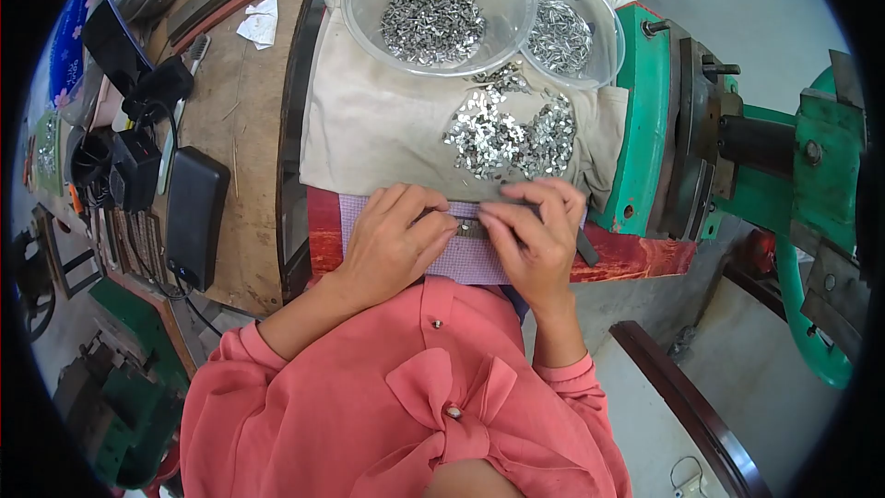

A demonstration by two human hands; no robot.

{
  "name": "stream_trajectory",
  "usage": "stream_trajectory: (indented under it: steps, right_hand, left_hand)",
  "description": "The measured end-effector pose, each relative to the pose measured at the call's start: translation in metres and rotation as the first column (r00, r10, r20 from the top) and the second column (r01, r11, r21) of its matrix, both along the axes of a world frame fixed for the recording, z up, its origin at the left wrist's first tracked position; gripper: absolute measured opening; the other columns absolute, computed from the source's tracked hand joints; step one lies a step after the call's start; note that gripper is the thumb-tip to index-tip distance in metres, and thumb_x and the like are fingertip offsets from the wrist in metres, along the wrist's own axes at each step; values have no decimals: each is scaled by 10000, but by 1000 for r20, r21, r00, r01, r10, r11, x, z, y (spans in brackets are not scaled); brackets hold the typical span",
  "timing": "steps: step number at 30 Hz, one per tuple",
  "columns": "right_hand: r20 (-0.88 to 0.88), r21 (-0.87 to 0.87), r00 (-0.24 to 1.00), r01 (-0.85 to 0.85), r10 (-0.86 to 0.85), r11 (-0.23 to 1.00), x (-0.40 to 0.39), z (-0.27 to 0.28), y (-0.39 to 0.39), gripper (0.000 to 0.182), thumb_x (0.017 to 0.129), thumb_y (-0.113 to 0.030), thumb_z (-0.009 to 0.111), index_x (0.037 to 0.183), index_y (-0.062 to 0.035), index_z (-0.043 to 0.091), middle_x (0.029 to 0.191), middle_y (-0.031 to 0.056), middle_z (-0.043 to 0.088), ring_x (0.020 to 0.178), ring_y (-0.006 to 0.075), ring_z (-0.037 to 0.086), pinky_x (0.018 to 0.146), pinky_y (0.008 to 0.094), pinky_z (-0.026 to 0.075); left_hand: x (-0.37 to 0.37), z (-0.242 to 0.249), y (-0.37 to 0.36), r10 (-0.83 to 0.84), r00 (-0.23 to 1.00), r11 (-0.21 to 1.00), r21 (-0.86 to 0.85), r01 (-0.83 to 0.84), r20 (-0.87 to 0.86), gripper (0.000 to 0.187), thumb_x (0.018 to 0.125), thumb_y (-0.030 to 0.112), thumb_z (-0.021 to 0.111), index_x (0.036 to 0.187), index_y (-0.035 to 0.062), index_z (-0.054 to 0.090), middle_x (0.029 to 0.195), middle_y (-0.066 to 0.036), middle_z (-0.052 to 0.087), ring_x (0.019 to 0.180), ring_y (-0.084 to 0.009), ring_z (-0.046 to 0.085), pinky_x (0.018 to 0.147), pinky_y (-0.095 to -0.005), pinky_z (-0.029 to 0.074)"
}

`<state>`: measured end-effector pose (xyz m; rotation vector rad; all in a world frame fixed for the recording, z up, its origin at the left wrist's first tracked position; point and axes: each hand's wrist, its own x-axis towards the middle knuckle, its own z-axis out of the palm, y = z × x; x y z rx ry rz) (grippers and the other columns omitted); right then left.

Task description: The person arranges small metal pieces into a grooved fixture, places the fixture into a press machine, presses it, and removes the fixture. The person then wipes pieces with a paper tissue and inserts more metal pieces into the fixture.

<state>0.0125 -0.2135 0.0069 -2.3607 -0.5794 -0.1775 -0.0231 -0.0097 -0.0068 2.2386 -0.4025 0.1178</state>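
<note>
My left hand point(395, 238) is closed, its thumb and curled fingers at the left end of a narrow dark metal bar point(470, 229). A small shiny piece shows on the bar between my hands. My right hand point(537, 238) has its fingers bent and its thumb by the bar's right end; anything pinched there is too small to make out. Under both hands lies a purple checked cloth point(468, 263). Just beyond my fingers, small flat shiny metal pieces point(489, 129) are heaped on a beige cloth point(378, 120).
Two clear plastic tubs, a large one point(361, 28) and a smaller one point(616, 41), hold small metal parts at the back. A green machine point(636, 120) stands at right. On the wooden table point(244, 120) at left are a black power bank point(196, 212) and a phone point(112, 41).
</note>
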Motion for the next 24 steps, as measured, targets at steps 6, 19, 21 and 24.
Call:
stream_trajectory:
  steps: [6,19,21,24]
  right_hand:
    - [88,-107,995,-46,55,993,29,-6,12,177,717,-87,807,877,-115,736,1063,13,641,1064,284,546,908,424,418]
    - [152,-212,977,-114,148,971,37,0,18,172,703,-111,809,855,-142,734,1033,-15,654,1099,258,562,946,432,398]
    - [158,-186,979,-101,131,977,34,-3,17,172,704,-109,808,854,-141,731,1024,-17,655,1092,255,566,949,433,396]
    - [171,-170,980,-70,99,983,31,-6,16,175,704,-107,810,853,-138,724,1007,-20,656,1080,252,574,951,434,395]
  left_hand:
    - [-3,1,0,20,999,1000,-10,-20,-31,245,775,117,779,979,69,654,1013,-68,615,909,-269,591,766,-391,457]
    - [2,-1,-5,-24,1000,1000,9,25,-10,289,718,62,807,961,63,651,993,-78,632,884,-288,595,752,-382,444]
    - [0,1,-4,-15,1000,1000,-11,14,-20,286,720,54,805,959,56,648,999,-87,631,885,-293,596,756,-388,450]
    - [-1,1,-2,2,999,1000,-31,-3,-35,262,750,70,789,961,48,635,1016,-92,617,898,-292,592,768,-393,458]
